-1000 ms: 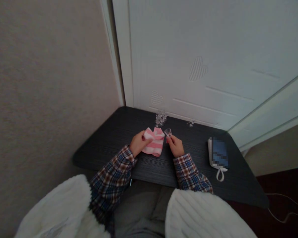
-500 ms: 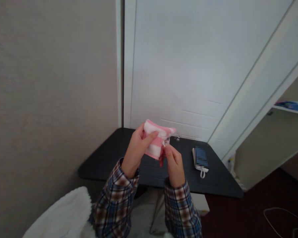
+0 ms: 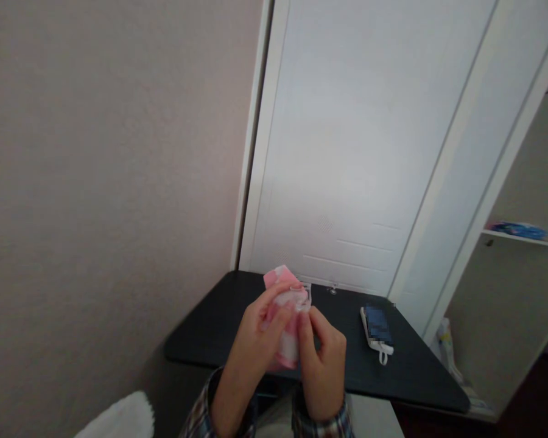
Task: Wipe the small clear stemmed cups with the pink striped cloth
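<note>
Well, left fingers (image 3: 278,322) pinch pink-and-white cloth (image 3: 289,348) at a clear cup (image 3: 307,294), whether inside unclear; right fingers (image 3: 306,333) pinch it low.

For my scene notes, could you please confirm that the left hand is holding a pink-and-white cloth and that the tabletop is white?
Not quite: the tabletop is black, as the head view shows. The left hand is indeed holding a pink-and-white cloth.

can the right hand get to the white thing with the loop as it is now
Probably yes: the white thing lies on the table, right of the right hand, with nothing seen between them. The hand looks busy, though, holding the small clear glass.
</note>
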Demonstrator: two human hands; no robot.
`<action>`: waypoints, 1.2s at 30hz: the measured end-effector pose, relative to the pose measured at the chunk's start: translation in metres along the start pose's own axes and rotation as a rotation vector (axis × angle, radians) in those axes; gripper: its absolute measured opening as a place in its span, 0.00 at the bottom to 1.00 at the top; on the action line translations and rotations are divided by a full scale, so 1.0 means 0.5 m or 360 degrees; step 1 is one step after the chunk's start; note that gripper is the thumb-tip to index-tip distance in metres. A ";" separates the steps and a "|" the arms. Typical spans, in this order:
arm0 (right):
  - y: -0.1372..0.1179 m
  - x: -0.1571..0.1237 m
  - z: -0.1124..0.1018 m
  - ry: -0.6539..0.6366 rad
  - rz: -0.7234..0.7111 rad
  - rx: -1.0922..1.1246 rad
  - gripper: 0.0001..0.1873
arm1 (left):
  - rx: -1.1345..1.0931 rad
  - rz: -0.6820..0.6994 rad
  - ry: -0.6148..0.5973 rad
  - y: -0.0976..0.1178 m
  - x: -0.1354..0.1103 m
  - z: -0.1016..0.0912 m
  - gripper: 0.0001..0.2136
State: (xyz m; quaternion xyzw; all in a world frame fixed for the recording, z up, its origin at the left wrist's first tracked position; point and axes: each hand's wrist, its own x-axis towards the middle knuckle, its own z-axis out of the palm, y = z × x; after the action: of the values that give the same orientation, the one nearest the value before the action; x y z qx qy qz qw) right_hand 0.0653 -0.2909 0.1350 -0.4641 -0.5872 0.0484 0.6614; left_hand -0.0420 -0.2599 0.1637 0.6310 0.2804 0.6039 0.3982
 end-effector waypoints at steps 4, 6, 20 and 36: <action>-0.006 -0.005 -0.006 -0.0023 0.0046 -0.0070 0.17 | -0.0066 -0.0109 -0.0137 0.009 -0.007 0.014 0.13; -0.013 -0.005 -0.019 -0.0140 0.0075 -0.0051 0.15 | -0.0086 -0.0155 -0.0180 0.007 -0.007 0.016 0.14; 0.013 0.019 -0.125 -0.0304 0.0199 0.0280 0.18 | -0.0199 -0.0168 -0.0726 0.004 -0.017 0.007 0.10; 0.018 0.024 -0.130 -0.0069 0.0374 0.0294 0.17 | 0.0046 0.0030 -0.0371 -0.022 -0.011 0.005 0.10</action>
State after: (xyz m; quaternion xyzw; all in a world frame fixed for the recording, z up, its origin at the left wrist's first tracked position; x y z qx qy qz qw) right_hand 0.1270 -0.3148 0.1454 -0.4656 -0.5360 0.1895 0.6782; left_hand -0.0387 -0.2590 0.1517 0.7052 0.2347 0.5261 0.4133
